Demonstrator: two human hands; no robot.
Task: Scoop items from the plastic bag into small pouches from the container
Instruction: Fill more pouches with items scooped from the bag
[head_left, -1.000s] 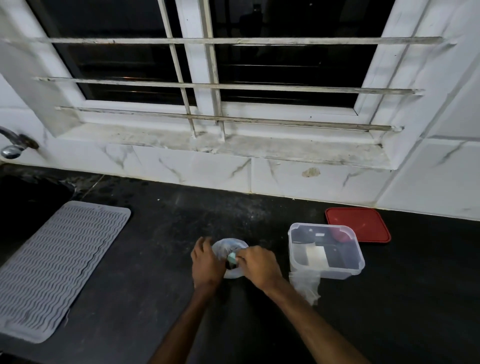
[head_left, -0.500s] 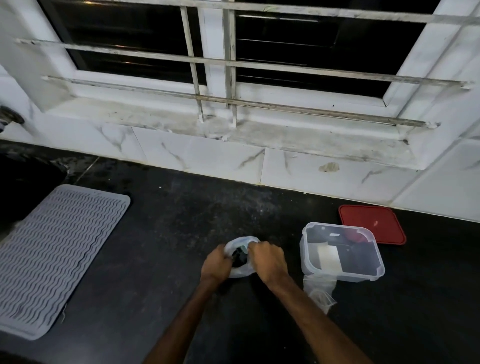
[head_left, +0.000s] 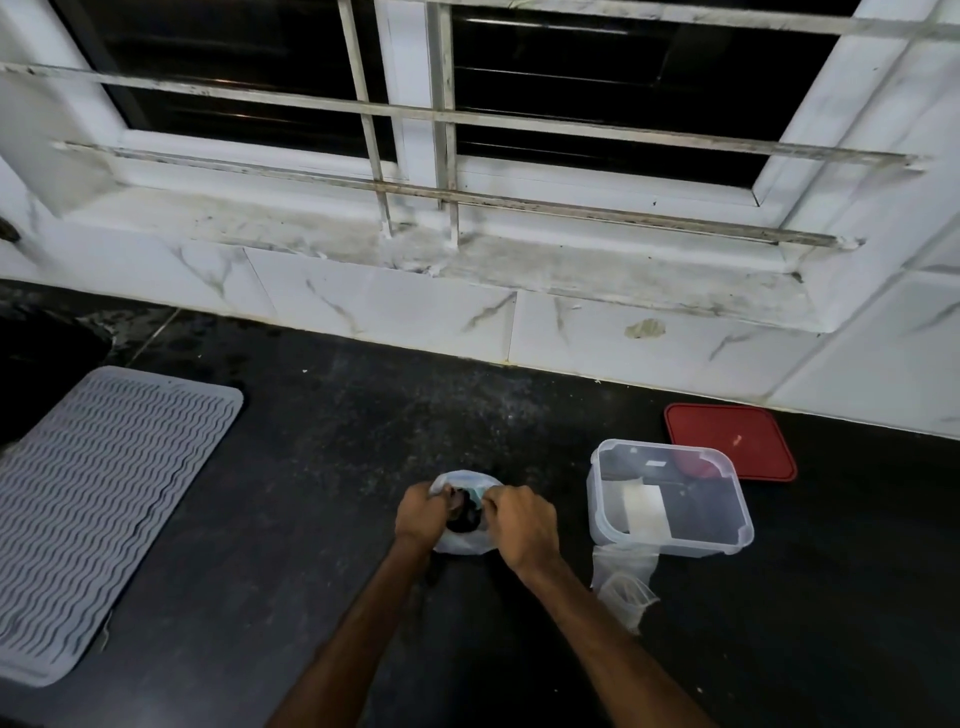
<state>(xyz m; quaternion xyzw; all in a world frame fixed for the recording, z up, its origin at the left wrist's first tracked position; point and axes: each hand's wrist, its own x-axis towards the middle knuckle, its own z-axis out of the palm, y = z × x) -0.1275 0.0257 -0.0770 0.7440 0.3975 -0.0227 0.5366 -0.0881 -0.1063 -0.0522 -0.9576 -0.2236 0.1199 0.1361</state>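
Compared with half a second ago, both hands sit at the same spot on the mouth of the translucent white plastic bag, low in the centre of the frame on the black stone counter; the view itself has drifted a little. Against one second ago, the left fingers are no longer spread flat but curled. Count: one plastic bag; one clear rectangular plastic container to the right of it, well apart from the right hand; one red flat lid beyond the container, right of centre; one grey ribbed silicone mat at the left edge; clear small pouches lying against the container's near wall, number uncertain, at least one; one white folded item inside the container. Left hand: knuckles up, fingers clenched on the bag's left rim. Right hand: back of hand up, fingers and thumb pinching the right rim. The two hands are close together, with the opening between them. Dark contents and a teal piece show in the opening; what they are cannot be told. Both forearms enter from the bottom edge, converging on the bag.
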